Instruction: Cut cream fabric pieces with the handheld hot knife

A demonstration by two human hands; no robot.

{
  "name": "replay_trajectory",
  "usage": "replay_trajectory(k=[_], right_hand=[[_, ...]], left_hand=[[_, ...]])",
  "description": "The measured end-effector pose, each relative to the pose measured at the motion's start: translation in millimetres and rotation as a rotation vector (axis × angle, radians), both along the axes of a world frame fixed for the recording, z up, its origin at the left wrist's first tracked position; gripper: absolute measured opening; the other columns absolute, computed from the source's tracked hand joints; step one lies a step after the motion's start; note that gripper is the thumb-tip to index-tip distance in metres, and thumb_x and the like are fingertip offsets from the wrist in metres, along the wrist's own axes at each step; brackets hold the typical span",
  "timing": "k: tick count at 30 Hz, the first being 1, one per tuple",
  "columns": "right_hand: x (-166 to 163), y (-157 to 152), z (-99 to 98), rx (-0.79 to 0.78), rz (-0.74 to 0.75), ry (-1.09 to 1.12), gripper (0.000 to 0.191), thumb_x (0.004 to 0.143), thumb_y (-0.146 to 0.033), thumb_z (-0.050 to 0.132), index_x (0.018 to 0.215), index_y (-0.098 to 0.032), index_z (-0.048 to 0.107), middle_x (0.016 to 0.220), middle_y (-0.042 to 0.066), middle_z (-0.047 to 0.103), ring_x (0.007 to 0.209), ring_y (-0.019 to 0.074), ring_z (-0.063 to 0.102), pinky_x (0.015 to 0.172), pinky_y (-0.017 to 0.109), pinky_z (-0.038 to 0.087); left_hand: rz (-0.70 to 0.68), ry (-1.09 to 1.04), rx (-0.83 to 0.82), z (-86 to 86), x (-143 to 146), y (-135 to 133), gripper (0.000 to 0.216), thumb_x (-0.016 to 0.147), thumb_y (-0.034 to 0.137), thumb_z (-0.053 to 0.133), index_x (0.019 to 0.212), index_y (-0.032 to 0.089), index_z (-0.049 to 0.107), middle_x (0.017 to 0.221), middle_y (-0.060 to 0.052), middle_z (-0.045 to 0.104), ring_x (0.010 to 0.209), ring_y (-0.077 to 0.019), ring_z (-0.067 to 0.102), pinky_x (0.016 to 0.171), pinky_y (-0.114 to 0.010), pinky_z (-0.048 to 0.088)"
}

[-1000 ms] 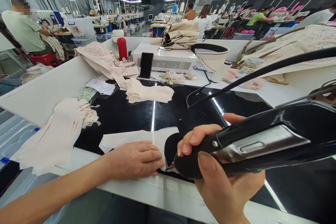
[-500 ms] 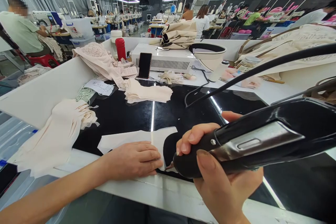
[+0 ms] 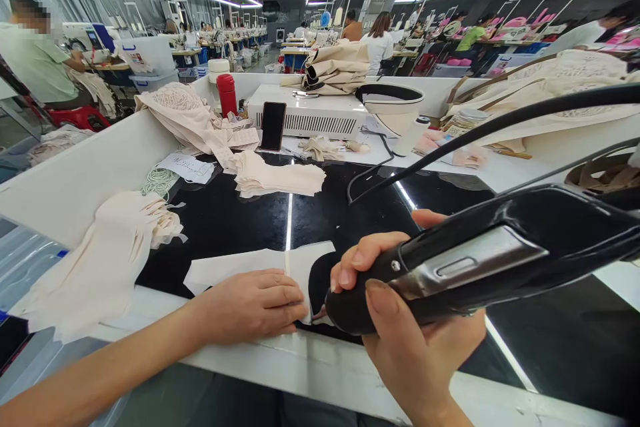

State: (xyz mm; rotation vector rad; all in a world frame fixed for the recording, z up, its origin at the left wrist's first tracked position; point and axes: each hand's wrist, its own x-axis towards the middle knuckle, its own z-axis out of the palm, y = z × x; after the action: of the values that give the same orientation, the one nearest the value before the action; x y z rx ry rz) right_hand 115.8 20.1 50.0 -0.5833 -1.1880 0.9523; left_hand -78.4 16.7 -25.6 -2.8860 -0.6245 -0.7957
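My left hand (image 3: 253,305) lies flat, fingers together, pressing on a pale cut fabric piece (image 3: 235,267) at the near edge of the black glossy table (image 3: 250,220). My right hand (image 3: 415,340) is wrapped round a black hand-held tool with a metal plate (image 3: 480,267). The tool's rounded nose touches down on the fabric just right of my left fingertips. A black cable (image 3: 500,127) runs from the tool up to the right.
Stacks of cream fabric pieces lie at left (image 3: 105,253) and mid table (image 3: 275,177). Behind stand a phone (image 3: 274,125), a white box unit (image 3: 315,113), a red flask (image 3: 227,93) and a bowl-shaped form (image 3: 393,103). Other people work at far stations.
The view and the tool have drifted slightly left and down; both hands keep their hold and place on the fabric.
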Motion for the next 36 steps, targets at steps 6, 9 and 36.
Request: replay_trajectory(k=[6, 9, 36], right_hand=[[-1.6, 0.3, -1.4, 0.001, -0.008, -0.003, 0.052, 0.088, -0.036, 0.083, 0.131, -0.034, 0.053, 0.082, -0.002, 0.063, 0.061, 0.0165, 0.061, 0.053, 0.033, 0.056], [-3.0, -0.9, -1.3, -0.011, -0.010, -0.003, 0.050, 0.090, -0.034, 0.082, 0.130, -0.033, 0.053, 0.082, -0.003, 0.063, 0.061, 0.0160, 0.061, 0.053, 0.033, 0.057], [-7.5, 1.0, -3.4, 0.037, 0.006, 0.028, 0.044, 0.092, -0.028, 0.080, 0.130, -0.035, 0.060, 0.085, -0.002, 0.066, 0.063, 0.0144, 0.064, 0.058, 0.030, 0.061]], left_hand=[[0.007, -0.007, -0.002, 1.3, 0.1, 0.2, 0.022, 0.112, 0.024, 0.050, 0.118, 0.011, 0.066, 0.113, -0.010, 0.075, 0.109, -0.0203, 0.069, 0.117, -0.035, 0.049], [0.004, -0.012, 0.000, 1.2, 0.3, -0.1, 0.022, 0.112, 0.023, 0.050, 0.118, 0.010, 0.066, 0.113, -0.010, 0.075, 0.109, -0.0201, 0.069, 0.116, -0.035, 0.049], [-0.004, -0.024, -0.014, 2.2, 0.0, 0.2, 0.022, 0.111, 0.022, 0.051, 0.121, 0.010, 0.066, 0.118, -0.012, 0.076, 0.114, -0.0193, 0.070, 0.117, -0.033, 0.050]])
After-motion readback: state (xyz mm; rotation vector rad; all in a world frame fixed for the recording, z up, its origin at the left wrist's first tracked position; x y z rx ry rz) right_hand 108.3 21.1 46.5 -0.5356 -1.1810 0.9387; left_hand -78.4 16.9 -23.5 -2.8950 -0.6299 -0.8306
